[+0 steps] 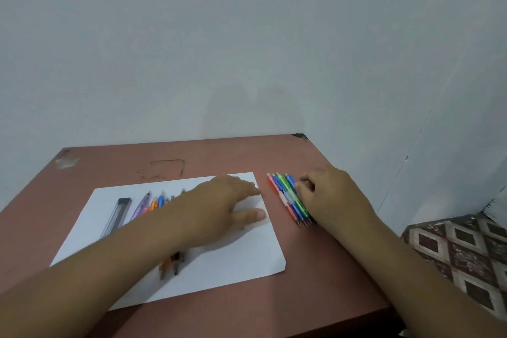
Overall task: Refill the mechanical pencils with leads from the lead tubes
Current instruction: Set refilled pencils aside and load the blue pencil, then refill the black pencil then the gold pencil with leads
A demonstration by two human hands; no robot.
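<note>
Worktop point(192, 158) set into a wall corner, carrying a paper sheet point(233, 263) left of centre; on the sheet, a lead tube point(116, 215) at left and a row of pencils point(157, 202) beside it (partly under the left forearm); a second pencil cluster point(288, 197) off the sheet, on the worktop to its right.

A plain room, likely in a home. A worn reddish-brown desk point(274, 156) sits in a corner of bare pale walls point(247, 49). A diamond-patterned cloth point(463, 250) lies beside it
</note>
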